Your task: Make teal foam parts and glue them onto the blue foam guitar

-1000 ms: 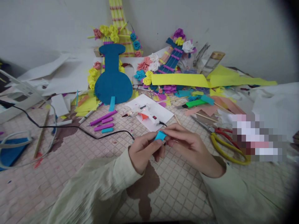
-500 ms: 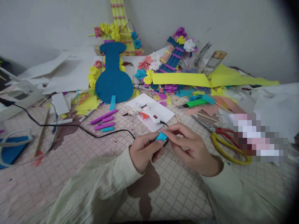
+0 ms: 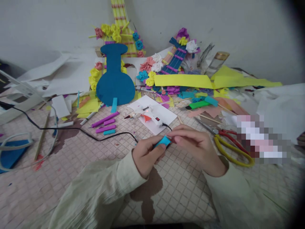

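Observation:
Between the thumb and fingers of my left hand (image 3: 147,156) is a small light-blue paper piece (image 3: 164,141). My right hand (image 3: 196,146) is closed at the right end of that piece, thumb and forefinger close together; whatever lies between these fingertips is too small to make out. Beyond my hands, a white glue gun (image 3: 152,116) with an orange trigger rests on a white sheet (image 3: 168,113). Purple strips (image 3: 105,120) and a short light-blue strip (image 3: 109,132) lie on the table to the left. Behind them stands a dark-blue guitar-shaped cutout (image 3: 116,84) with a light-blue tab at its bottom.
Scissors with red and yellow handles (image 3: 232,149) lie at right, near a green cutter (image 3: 199,105). A black cable (image 3: 71,128) crosses the left side. Paper flowers (image 3: 152,68), a yellow strip (image 3: 183,80) and a glass jar (image 3: 218,62) fill the back.
My right hand's fingers have shifted slightly at the end of the light-blue piece and drawn closer together. My left hand keeps its hold, with more of the piece showing.

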Demonstrator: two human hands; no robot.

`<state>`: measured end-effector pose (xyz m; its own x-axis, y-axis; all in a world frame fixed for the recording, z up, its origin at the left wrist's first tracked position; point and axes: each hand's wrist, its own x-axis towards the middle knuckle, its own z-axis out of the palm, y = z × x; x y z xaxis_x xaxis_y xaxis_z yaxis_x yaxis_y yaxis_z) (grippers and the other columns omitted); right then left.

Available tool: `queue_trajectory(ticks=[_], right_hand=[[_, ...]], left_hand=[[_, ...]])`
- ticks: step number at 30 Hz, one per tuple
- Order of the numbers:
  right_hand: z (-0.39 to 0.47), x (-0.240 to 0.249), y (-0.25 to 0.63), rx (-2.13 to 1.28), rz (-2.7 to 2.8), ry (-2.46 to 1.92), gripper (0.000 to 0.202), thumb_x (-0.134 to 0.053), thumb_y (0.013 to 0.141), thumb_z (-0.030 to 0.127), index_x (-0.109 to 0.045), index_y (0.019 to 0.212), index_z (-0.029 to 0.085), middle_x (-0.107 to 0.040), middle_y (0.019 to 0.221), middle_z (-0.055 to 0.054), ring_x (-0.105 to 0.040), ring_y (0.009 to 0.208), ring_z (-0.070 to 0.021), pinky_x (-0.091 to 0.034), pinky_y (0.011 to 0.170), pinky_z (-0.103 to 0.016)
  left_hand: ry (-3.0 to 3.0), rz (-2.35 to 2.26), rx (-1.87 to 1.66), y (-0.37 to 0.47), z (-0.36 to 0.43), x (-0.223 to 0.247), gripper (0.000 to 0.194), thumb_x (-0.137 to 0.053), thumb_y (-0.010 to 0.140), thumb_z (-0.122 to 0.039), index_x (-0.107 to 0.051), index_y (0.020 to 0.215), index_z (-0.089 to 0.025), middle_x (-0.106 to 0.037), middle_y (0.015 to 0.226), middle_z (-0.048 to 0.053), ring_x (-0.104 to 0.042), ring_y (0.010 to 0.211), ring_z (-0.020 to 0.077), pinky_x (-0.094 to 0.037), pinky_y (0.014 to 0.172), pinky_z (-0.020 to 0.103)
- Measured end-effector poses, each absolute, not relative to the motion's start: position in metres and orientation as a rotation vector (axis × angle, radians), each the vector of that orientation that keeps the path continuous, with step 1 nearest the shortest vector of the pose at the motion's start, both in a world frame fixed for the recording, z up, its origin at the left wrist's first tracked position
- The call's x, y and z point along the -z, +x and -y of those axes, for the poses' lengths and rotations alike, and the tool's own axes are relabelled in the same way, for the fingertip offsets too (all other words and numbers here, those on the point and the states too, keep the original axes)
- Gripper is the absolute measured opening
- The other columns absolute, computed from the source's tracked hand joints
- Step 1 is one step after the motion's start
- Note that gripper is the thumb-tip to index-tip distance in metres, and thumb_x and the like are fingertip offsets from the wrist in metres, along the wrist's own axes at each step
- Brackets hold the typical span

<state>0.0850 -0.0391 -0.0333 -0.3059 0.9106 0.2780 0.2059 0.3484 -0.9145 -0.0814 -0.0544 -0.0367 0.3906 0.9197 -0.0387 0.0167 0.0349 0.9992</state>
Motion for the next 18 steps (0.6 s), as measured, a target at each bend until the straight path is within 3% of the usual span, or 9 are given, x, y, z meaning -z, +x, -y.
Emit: queue_trajectory(ticks=[6,12,18], right_hand=[[0.0373,0.0350,0.0840,-1.131,1.667,-1.008,0.005,-0.063,0.075,0.024,-0.066,0.076,0.021,-0.062,0.075,-0.002,-0.057,0.073,-0.0141,-0.047,0.064,-0.028],[0.0375,0.0331,0.0818,-1.119,1.692,-1.012,0.007,-0.059,0.077,0.022,-0.063,0.072,0.019,-0.060,0.073,-0.001,-0.056,0.071,-0.0132,-0.046,0.065,-0.027],[0.0379,0.0347,0.0841,-1.092,1.737,-1.007,0.005,-0.060,0.077,0.023,-0.064,0.076,0.020,-0.061,0.075,-0.002,-0.056,0.071,-0.0135,-0.045,0.063,-0.028]], left_hand=[[1.508,-1.008,-0.845,-0.0822,0.0553,0.0376,0.019,-0.044,0.079,-0.026,-0.060,0.079,-0.014,-0.037,0.048,-0.005,-0.032,0.046,0.0087,-0.025,0.046,0.024],[1.515,-1.019,-0.852,-0.0820,0.0556,0.0377,0.020,-0.045,0.079,-0.026,-0.061,0.078,-0.014,-0.038,0.049,-0.005,-0.032,0.047,0.0089,-0.025,0.046,0.023],[1.498,-1.009,-0.836,-0.0817,0.0557,0.0368,0.018,-0.045,0.079,-0.026,-0.058,0.073,-0.014,-0.037,0.047,-0.005,-0.031,0.046,0.0085,-0.025,0.044,0.023]])
